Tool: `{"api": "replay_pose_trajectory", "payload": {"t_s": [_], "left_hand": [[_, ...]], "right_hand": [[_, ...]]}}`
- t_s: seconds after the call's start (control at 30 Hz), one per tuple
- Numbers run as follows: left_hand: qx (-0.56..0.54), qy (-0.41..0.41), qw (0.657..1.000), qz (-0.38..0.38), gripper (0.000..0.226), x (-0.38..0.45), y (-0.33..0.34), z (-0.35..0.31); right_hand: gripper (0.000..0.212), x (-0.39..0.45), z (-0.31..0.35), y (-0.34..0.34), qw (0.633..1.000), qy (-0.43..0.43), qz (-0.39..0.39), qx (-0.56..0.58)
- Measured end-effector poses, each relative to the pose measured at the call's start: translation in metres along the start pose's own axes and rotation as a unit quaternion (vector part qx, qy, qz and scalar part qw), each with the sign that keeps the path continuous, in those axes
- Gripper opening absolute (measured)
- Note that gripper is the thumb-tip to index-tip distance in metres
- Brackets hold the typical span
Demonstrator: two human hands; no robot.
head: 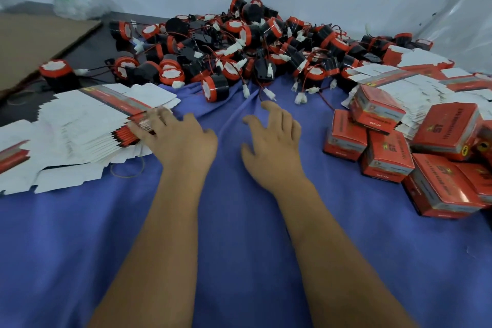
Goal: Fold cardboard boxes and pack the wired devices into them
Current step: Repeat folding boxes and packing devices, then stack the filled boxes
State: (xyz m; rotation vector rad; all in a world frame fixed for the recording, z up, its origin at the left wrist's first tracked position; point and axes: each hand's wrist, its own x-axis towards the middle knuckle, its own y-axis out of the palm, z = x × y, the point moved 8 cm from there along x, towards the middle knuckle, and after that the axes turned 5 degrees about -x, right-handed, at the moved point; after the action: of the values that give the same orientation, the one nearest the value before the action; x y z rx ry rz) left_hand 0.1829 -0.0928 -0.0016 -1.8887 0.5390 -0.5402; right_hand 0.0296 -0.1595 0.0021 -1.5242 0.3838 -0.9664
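A blue cloth (239, 234) covers the work surface, with open room in the middle and near edge. A heap of wired devices (253, 42) lies against the far wall. Flat boxes (80, 128) fan out at left; folded boxes (399, 152) pile at right. The left hand (175, 138) touches the flat stack's edge with blurred fingertips; whether it grips one cannot be told. The right hand (271, 138) hovers, fingers loosely spread, holding nothing.

Flat white-and-red box blanks (87, 125) lie fanned left, black-red wired devices (239, 45) heaped behind, folded red boxes (415, 152) right.
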Motion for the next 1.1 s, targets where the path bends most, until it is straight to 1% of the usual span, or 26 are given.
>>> {"api": "replay_pose_trajectory", "payload": {"t_s": [0.03,0.1,0.17,0.2,0.3,0.37,0.43,0.5,0.57,0.6,0.67,0.7,0.83,0.87,0.93,0.97,1.03,1.1], "left_hand": [[-0.018,0.021,0.999,-0.016,0.040,-0.002,-0.001,-0.005],[-0.077,0.071,0.991,-0.082,0.034,-0.008,-0.010,-0.016],[-0.101,0.106,0.978,-0.146,0.031,-0.013,-0.021,-0.020],[-0.098,0.105,0.978,-0.152,0.032,-0.012,-0.022,-0.018],[-0.071,0.043,0.991,-0.101,0.045,0.001,-0.012,-0.002],[-0.063,0.017,0.995,-0.078,0.046,0.006,-0.007,0.005],[-0.082,0.031,0.991,-0.100,0.043,0.006,-0.011,0.004],[-0.134,0.054,0.977,-0.157,0.038,0.002,-0.023,0.000],[-0.156,0.049,0.969,-0.187,0.038,0.000,-0.030,0.001],[-0.137,0.033,0.974,-0.176,0.045,0.001,-0.028,0.003],[-0.067,0.010,0.990,-0.121,0.061,0.004,-0.017,0.005],[-0.045,0.015,0.993,-0.107,0.064,0.004,-0.014,0.004],[-0.040,0.087,0.990,-0.105,0.052,0.005,-0.017,-0.011],[-0.041,0.100,0.987,-0.116,0.050,0.003,-0.018,-0.014],[-0.040,0.104,0.982,-0.154,0.048,0.000,-0.022,-0.013],[-0.029,0.092,0.983,-0.157,0.050,0.000,-0.021,-0.011],[-0.003,0.067,0.992,-0.111,0.053,0.003,-0.011,-0.007],[-0.010,0.068,0.995,-0.075,0.045,0.004,-0.006,-0.010]], "right_hand": [[0.045,0.000,-0.003,-0.001,1.000,0.006,-0.002,0.017],[0.040,-0.001,-0.007,-0.003,0.999,0.017,-0.009,0.039],[0.036,-0.001,-0.009,-0.003,0.999,0.021,-0.012,0.046],[0.034,-0.001,-0.009,-0.003,0.999,0.022,-0.010,0.047],[0.031,-0.001,-0.009,-0.002,0.999,0.020,-0.008,0.050],[0.030,-0.002,-0.010,-0.002,0.998,0.020,-0.006,0.056],[0.029,-0.002,-0.011,-0.002,0.998,0.022,-0.006,0.062],[0.027,-0.002,-0.012,-0.001,0.997,0.024,-0.004,0.068],[0.027,-0.002,-0.012,-0.001,0.997,0.024,0.000,0.072],[0.026,-0.002,-0.012,0.000,0.997,0.023,0.001,0.073],[0.026,-0.002,-0.013,0.000,0.997,0.024,0.001,0.073],[0.025,-0.001,-0.013,0.000,0.997,0.024,0.001,0.074],[0.025,-0.001,-0.013,0.000,0.997,0.024,0.004,0.076],[0.024,-0.001,-0.013,0.000,0.997,0.023,0.005,0.077],[0.023,0.000,-0.013,0.000,0.996,0.023,0.007,0.082],[0.023,0.000,-0.012,0.000,0.996,0.024,0.007,0.085],[0.022,0.000,-0.013,0.000,0.996,0.027,0.009,0.089],[0.021,0.000,-0.013,0.001,0.995,0.030,0.010,0.095]]}}
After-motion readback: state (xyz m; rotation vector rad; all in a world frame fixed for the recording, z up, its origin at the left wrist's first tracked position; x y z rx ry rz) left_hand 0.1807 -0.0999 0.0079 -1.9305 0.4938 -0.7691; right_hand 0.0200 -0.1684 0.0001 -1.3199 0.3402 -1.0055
